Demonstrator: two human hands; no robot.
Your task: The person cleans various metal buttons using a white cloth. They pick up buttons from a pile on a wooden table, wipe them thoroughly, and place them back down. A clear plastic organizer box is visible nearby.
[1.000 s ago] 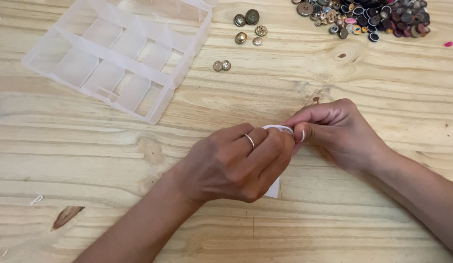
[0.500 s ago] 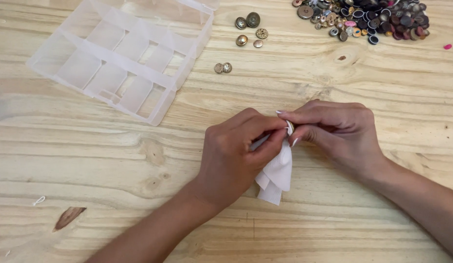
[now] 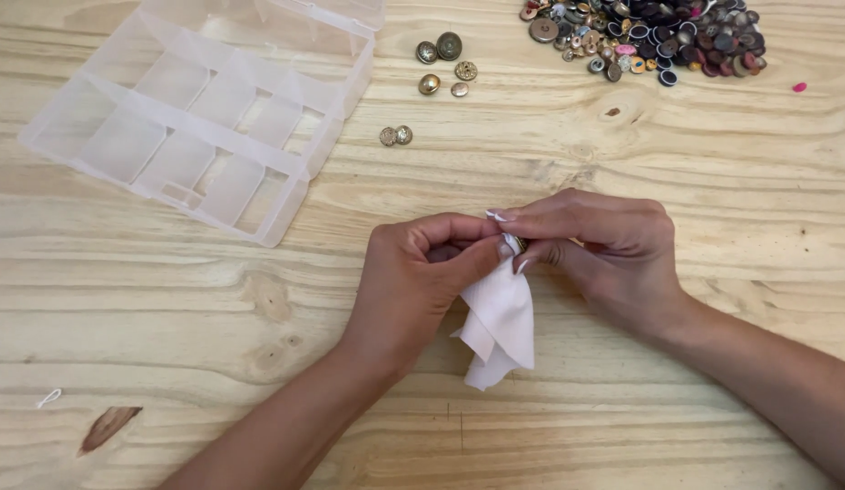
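Surface: pale wooden tabletop [image 3: 168,318] with knots and grain lines, running under everything in view.
Cloth: small white cloth [image 3: 501,319] hanging down from the pinch between both hands, long axis roughly vertical in the frame, loose lower end trailing toward the person and resting on or just above the wood.
Small item in cloth: something dark and metallic [image 3: 521,244] peeking out at the top of the cloth, mostly hidden; kind not determinable.
Left hand [image 3: 413,286]: curled closed, thumb and fingers pinching the upper edge of the cloth from the left side.
Right hand [image 3: 604,245]: fingers closing on the same spot from the right, fingertips pressing the hidden item into the cloth.
Key relation: gripped point lying directly between the two sets of fingertips, both hands touching it, neither nearer.
Pair of buttons [image 3: 395,135]: lying near, above the hands.
Gold buttons [image 3: 445,63]: sitting farther up, well apart.
Organiser: clear plastic compartment box [image 3: 205,118] lying upper left, compartments showing nothing inside.
Button heap: mixed coloured button pile [image 3: 649,41] lying at the top right edge.
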